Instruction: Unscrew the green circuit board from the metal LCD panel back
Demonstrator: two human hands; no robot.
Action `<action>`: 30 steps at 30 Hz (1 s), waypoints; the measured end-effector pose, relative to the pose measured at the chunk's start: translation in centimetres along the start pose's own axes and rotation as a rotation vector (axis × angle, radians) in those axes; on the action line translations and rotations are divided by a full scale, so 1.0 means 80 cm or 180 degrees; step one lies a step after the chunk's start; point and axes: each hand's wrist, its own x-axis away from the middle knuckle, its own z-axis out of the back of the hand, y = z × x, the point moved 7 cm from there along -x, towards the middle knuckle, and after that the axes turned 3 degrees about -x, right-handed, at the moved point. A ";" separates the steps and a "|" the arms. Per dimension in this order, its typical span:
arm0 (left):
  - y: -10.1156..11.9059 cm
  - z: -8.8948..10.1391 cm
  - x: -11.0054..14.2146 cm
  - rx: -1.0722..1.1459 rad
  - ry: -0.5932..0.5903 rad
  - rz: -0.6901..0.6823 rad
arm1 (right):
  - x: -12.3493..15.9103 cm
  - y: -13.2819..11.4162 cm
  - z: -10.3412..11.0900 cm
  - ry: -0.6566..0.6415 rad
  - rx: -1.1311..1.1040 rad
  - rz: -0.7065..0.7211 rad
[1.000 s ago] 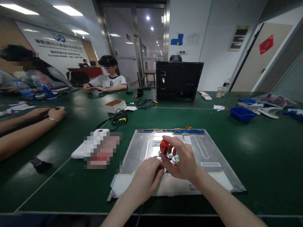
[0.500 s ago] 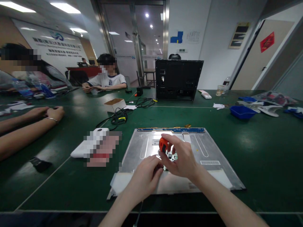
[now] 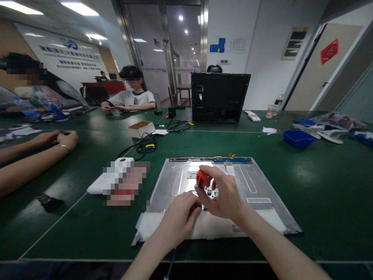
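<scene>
A flat silver display panel (image 3: 186,227) lies on the green table, with a blue strip of circuit board (image 3: 195,160) along its far edge. Over the panel's middle, my right hand (image 3: 224,190) grips the orange-and-black handle of a screwdriver (image 3: 201,179) between thumb and fingers; its shaft is hidden from this angle. Under that hand, part of a small green circuit board (image 3: 214,191) shows. My left hand (image 3: 183,212) rests close by at the board's near left side, its fingers curled together. Whatever those fingertips hold is hidden.
Left of the panel lie a white device (image 3: 110,177) and a black cable (image 3: 147,144). Another person's forearms (image 3: 37,155) rest at the far left. Beyond stands a black monitor housing (image 3: 220,99). A blue tray (image 3: 298,138) is at the right.
The screwdriver handle has turned slightly in my right hand, its black patch now lying differently. My left hand has stayed in almost the same place.
</scene>
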 end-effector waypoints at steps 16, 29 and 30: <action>-0.001 -0.002 0.001 -0.0041 0.0005 0.0013 | -0.001 -0.001 0.002 0.0027 0.0110 0.0004; 0.004 0.000 0.001 -0.0031 0.0015 -0.0016 | 0.001 -0.002 0.002 0.0103 0.0094 0.0038; 0.004 0.000 0.000 -0.0025 0.0013 -0.0010 | 0.001 -0.002 0.002 0.0096 0.0102 0.0034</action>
